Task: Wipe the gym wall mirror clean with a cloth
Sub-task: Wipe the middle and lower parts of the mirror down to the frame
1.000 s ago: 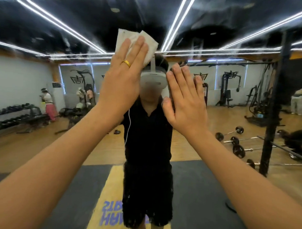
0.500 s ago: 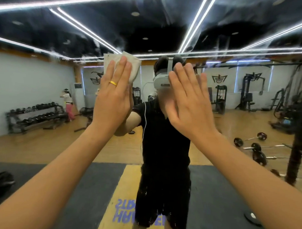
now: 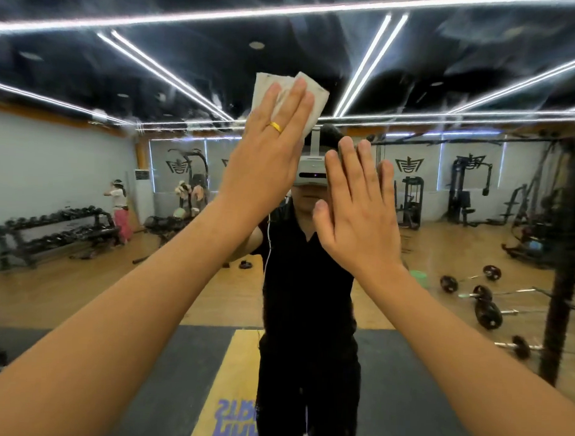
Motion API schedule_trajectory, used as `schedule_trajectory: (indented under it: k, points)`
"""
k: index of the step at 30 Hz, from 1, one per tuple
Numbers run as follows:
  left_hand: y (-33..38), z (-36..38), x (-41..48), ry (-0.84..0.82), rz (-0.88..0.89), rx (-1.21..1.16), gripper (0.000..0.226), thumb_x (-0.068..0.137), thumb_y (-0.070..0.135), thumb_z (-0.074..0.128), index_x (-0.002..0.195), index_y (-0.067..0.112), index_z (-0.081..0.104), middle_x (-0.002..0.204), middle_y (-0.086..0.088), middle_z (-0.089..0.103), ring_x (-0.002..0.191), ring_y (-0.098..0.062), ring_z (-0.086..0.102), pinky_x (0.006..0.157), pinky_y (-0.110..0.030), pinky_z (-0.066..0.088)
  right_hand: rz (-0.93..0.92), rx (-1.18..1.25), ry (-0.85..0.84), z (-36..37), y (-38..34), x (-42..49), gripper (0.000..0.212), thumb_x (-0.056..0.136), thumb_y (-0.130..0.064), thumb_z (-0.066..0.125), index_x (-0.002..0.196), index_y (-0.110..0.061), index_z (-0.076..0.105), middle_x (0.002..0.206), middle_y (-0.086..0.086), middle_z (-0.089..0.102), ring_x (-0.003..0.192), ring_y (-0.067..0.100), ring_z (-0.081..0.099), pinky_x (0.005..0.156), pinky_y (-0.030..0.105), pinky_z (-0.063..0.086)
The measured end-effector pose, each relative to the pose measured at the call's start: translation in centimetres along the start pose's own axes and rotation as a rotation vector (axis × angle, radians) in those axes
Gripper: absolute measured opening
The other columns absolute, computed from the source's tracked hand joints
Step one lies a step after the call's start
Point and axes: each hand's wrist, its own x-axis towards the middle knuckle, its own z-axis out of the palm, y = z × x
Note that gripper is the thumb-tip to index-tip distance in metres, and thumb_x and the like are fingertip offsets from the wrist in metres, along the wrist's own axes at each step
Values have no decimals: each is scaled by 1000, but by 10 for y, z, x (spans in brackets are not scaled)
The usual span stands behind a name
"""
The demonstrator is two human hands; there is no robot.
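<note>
We see the left hand (image 3: pixel 269 152) raised with its fingers straight and close together, pressing a white cloth (image 3: pixel 314 98) flat against the wall mirror (image 3: pixel 89 64). The cloth's crumpled top sticks out above and to the right of the fingertips. A gold ring (image 3: pixel 276 127) sits on one finger. The right hand (image 3: pixel 358 217) is just beside it and lower, also flat with straight fingers, palm toward the glass; we cannot tell whether it touches. Pale smears streak the upper mirror around the cloth. Between the forearms the glass reflects a person in black wearing a white headset (image 3: pixel 310 173). Farther out we make out a dumbbell rack (image 3: pixel 51 232) on the left, barbells (image 3: pixel 485 309) on the wooden floor on the right, and a black post (image 3: pixel 568 260).
</note>
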Motion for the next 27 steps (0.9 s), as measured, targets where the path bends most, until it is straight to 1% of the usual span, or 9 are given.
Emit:
schedule_trajectory:
  k: [3, 6, 9, 13, 15, 17, 21, 24, 27]
  points:
    - [-4, -1, -5, 33, -38, -45, 55, 109, 14, 44, 162, 8, 26, 170, -10, 22, 158, -34, 14, 124, -43, 11, -7, -5, 14, -1, 2, 1, 69, 103, -34, 42, 163, -8, 22, 171, 15, 15, 159, 32, 10, 128, 56, 8]
    - [-4, 4, -41, 85, -153, -92, 56, 109, 9, 44, 162, 7, 26, 170, -10, 22, 158, -32, 12, 126, -51, 22, 0, 1, 13, -1, 1, 0, 69, 102, -34, 43, 163, -9, 23, 171, 14, 16, 159, 31, 10, 128, 56, 8]
    - [-7, 8, -73, 60, -119, -77, 57, 108, 5, 46, 162, 5, 27, 170, -11, 22, 158, -31, 11, 125, -57, 26, -1, -9, 18, -1, 1, 0, 69, 102, -34, 41, 163, -9, 21, 171, 14, 15, 159, 31, 9, 128, 56, 8]
    - [-13, -3, -41, 67, -147, -94, 55, 109, 12, 40, 162, 8, 26, 171, -8, 21, 158, -31, 12, 124, -53, 30, 4, -4, 9, 0, 0, -1, 70, 102, -35, 40, 164, -10, 20, 171, 14, 13, 159, 30, 7, 128, 55, 5]
    - [-12, -7, -17, 70, -163, -94, 55, 109, 13, 38, 162, 7, 24, 171, -8, 20, 158, -33, 12, 125, -51, 27, 0, -6, 17, 1, 0, 1, 70, 102, -35, 41, 164, -9, 20, 171, 14, 13, 159, 30, 7, 128, 55, 5]
    - [-9, -7, -6, 65, -148, -75, 55, 109, 11, 38, 162, 6, 25, 171, -10, 19, 158, -34, 12, 127, -52, 24, 1, 0, 23, 1, 0, 2, 69, 102, -34, 41, 164, -9, 20, 171, 15, 14, 159, 31, 8, 128, 56, 6]
    - [-14, -8, -21, 43, -93, -45, 53, 111, 17, 36, 162, 9, 26, 171, -9, 21, 158, -31, 13, 125, -54, 28, -4, -3, 23, 0, -4, 2, 69, 103, -34, 41, 163, -8, 21, 171, 16, 15, 159, 33, 10, 128, 57, 8]
    - [-16, -11, -28, 63, -178, -58, 53, 112, 21, 34, 163, 12, 24, 171, -5, 20, 159, -30, 12, 123, -52, 32, -7, -14, 12, 1, -5, 1, 69, 103, -34, 39, 163, -7, 20, 171, 16, 14, 159, 33, 9, 129, 54, 3]
    - [-4, -10, -17, 79, -233, -72, 54, 111, 18, 35, 163, 12, 23, 172, -6, 18, 158, -33, 11, 126, -49, 26, -2, -14, 3, 1, -5, 0, 69, 103, -35, 38, 163, -8, 20, 171, 16, 14, 159, 33, 9, 129, 53, 2]
